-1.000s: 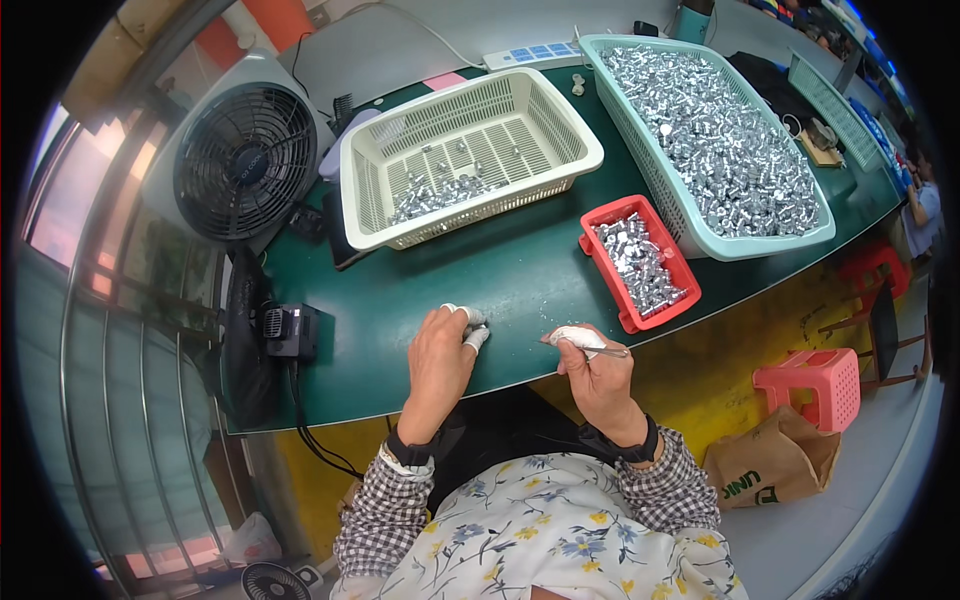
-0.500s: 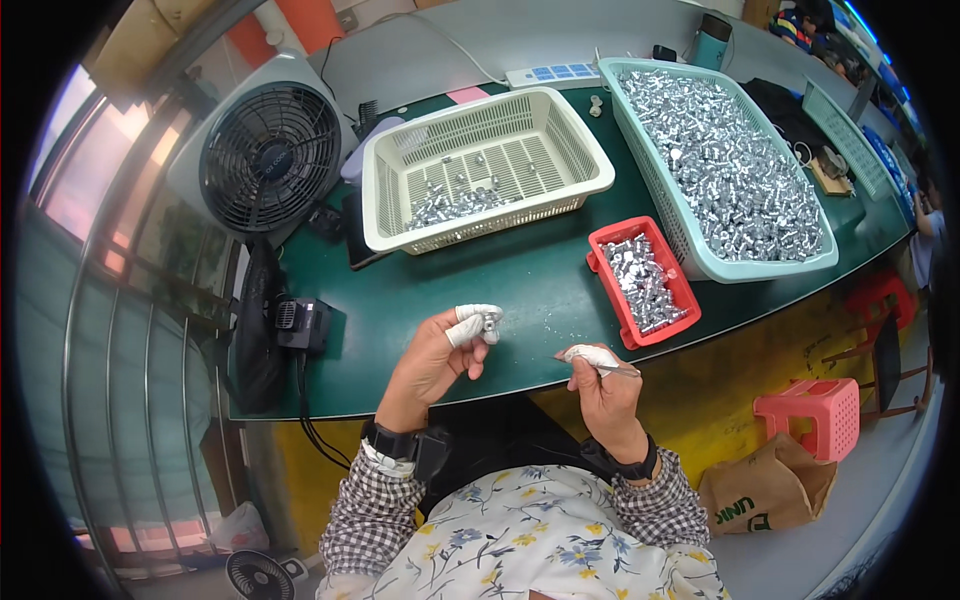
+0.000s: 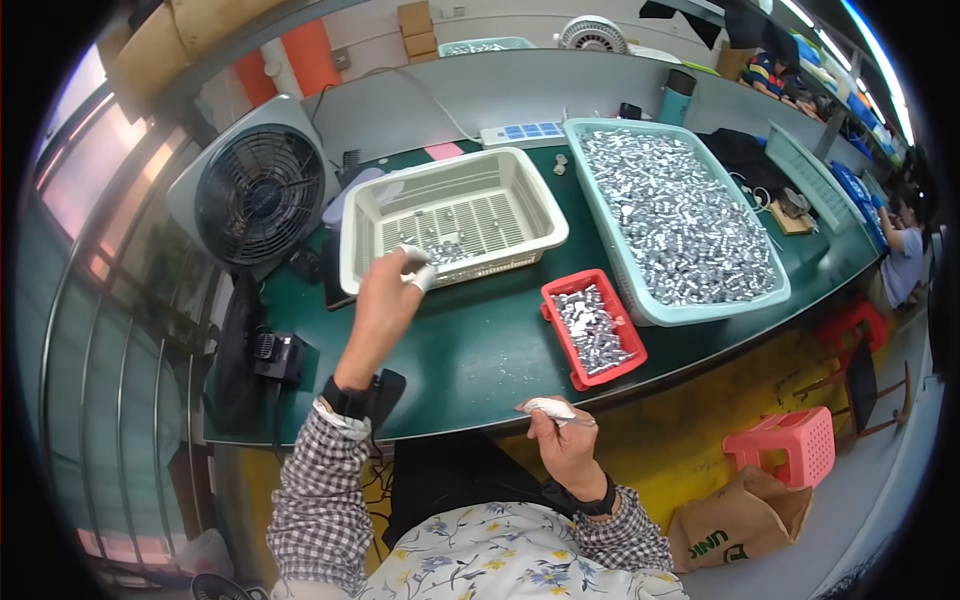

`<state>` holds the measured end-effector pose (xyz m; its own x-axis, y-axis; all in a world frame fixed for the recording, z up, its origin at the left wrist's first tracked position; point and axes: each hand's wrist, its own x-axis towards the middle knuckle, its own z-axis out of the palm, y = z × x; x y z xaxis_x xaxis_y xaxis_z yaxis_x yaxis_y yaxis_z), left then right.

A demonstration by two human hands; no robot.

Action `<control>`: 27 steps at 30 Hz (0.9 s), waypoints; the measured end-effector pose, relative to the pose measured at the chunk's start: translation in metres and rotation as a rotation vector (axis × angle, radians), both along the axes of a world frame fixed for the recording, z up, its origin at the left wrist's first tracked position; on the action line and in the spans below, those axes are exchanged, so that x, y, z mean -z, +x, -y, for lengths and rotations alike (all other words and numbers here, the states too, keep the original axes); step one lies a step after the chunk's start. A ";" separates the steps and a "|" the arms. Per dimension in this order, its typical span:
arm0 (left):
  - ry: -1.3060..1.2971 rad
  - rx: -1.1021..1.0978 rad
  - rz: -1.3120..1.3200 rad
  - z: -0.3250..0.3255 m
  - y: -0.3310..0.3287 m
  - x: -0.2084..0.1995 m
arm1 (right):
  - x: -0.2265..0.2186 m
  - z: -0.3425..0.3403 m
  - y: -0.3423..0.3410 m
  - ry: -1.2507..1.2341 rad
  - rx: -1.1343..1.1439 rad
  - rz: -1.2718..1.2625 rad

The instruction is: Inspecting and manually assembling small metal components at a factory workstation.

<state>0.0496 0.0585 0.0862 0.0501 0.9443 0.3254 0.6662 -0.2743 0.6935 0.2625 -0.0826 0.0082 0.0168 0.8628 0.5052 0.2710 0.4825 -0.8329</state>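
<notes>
shiny metal parts in smooth plastic basket, glossy tabletop

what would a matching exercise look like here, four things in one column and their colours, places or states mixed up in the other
Things:
1. left hand
2. right hand
3. small tray
4. large basket

Clues:
A. red, holding metal pieces
B. at the near side of the cream basket
C. pale blue, heaped with metal pieces
D. gripping a thin metal tool

Pairs: 1-B, 2-D, 3-A, 4-C
</notes>
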 end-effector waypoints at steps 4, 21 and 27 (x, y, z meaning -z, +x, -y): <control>0.030 -0.087 -0.196 -0.046 -0.014 0.022 | 0.006 -0.002 0.018 0.047 -0.009 -0.007; 0.235 0.515 -0.351 -0.041 0.182 0.055 | 0.007 0.008 0.073 0.028 0.055 0.017; 0.394 0.458 -0.503 -0.037 0.208 0.070 | 0.003 0.015 0.089 -0.026 0.101 0.011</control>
<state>0.2578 0.0960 0.0165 0.6370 0.6133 0.4670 0.6351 -0.7609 0.1329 0.3512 -0.0973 0.0047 0.0995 0.8696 0.4836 0.3262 0.4307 -0.8415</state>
